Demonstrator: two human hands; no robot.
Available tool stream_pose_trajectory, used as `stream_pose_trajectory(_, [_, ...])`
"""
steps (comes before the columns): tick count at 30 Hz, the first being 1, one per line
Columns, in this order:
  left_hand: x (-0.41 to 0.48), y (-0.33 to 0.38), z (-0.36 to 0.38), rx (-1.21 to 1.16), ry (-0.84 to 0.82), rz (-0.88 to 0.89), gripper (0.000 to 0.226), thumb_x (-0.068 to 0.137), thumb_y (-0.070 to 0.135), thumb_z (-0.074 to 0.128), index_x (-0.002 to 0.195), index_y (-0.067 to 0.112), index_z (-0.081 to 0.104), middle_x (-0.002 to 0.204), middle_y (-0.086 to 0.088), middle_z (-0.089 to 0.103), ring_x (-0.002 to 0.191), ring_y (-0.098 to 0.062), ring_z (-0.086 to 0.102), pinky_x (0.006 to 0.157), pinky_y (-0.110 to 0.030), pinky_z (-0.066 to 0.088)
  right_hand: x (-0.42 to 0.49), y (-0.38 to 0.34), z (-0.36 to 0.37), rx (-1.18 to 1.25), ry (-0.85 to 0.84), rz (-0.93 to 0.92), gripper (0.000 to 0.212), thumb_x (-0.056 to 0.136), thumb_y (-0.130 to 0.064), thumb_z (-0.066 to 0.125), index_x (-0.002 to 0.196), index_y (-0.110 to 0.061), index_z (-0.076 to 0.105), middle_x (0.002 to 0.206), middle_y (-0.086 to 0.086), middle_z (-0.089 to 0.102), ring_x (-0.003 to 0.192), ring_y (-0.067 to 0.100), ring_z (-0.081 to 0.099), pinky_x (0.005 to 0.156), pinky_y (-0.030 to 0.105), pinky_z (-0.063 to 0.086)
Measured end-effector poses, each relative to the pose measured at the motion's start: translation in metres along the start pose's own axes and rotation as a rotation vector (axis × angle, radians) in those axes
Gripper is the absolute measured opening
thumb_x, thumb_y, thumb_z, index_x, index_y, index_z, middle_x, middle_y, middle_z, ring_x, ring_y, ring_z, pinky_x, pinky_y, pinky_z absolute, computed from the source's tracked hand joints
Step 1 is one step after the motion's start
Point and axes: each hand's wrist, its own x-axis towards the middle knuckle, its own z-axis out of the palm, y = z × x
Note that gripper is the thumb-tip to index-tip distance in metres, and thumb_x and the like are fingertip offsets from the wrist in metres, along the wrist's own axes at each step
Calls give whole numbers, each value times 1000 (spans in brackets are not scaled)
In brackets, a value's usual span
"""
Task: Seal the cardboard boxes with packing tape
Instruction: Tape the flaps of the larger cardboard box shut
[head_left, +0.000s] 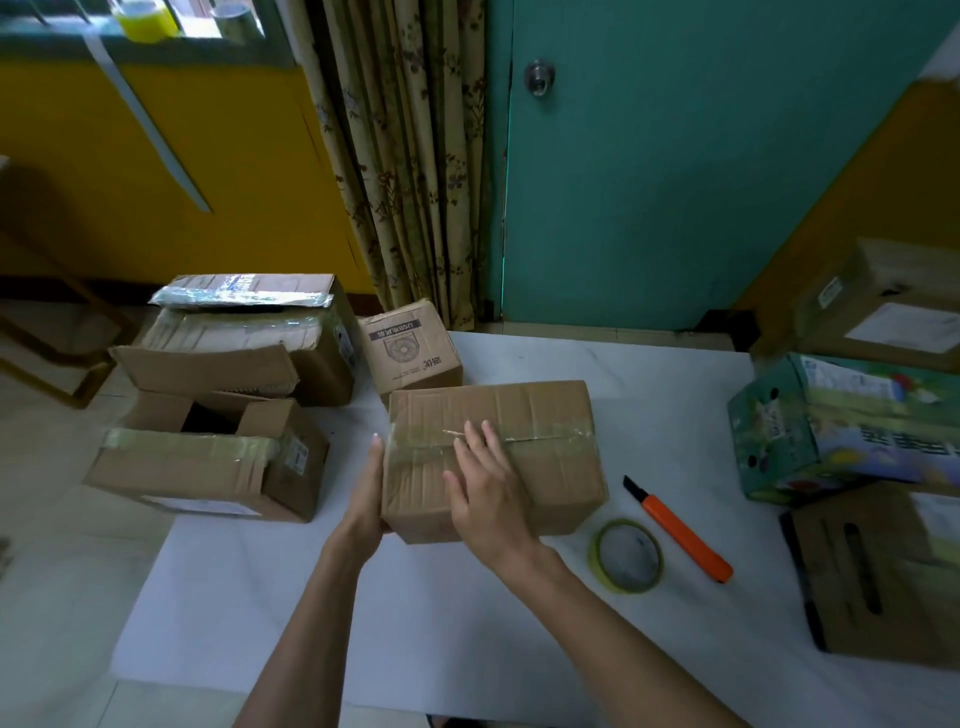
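A brown cardboard box (545, 415) sits in the middle of the white table (649, 379), its flaps down and a strip of clear tape along the top seam. My right hand (485, 491) lies flat on the box's top, fingers straight, fingertips on the tape. My left hand (368, 493) presses flat against the box's left side. A roll of packing tape (626, 555) with a yellow rim lies on the table just right of the box. An orange utility knife (680, 530) lies beside the roll.
A small printed carton (410, 348) stands behind the box. To the left are an open-flapped box (208, 457) and a larger taped box (249, 338). A green printed carton (841, 431) and brown boxes (872, 571) crowd the right edge. A teal door stands behind.
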Motion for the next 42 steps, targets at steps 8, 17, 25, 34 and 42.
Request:
stream_pose_trajectory(8, [-17,32,17,235,58,165,83,69,83,60,131,28,58,122,1,68,102,-17,69,86,-36,57,6,14,-16,-117,240,50,44,90,-25,69,131,-12,62,144,7,53,136,28,43,107,50,43])
stream_pose_trajectory(17, [-2,48,70,816,491,82,127,60,87,69,153,13,23,140,-12,52,125,-35,55,96,-51,48,33,57,-74,-100,106,670,134,64,-80,68,154,-4,5,152,16,36,127,35,50,89,43,50])
stream_pose_trajectory(25, [-4,36,60,750,545,313,57,94,60,58,131,18,50,117,-7,67,103,-31,64,83,-45,50,32,75,-69,-62,256,606,61,93,-50,59,132,-6,46,119,11,65,103,31,65,77,38,53])
stream_pose_trajectory(34, [-6,44,102,1088,463,138,135,65,101,35,160,17,-12,167,-23,-5,152,-45,5,115,-71,12,29,58,-69,-212,113,612,131,70,-85,57,155,-1,2,153,17,32,132,32,43,90,41,50])
stream_pose_trajectory(42, [-2,40,102,1063,486,196,119,73,90,53,159,28,0,166,-19,2,145,-44,19,110,-62,26,30,70,-71,-62,270,602,70,89,-53,64,139,-9,43,125,10,63,108,29,63,81,38,52])
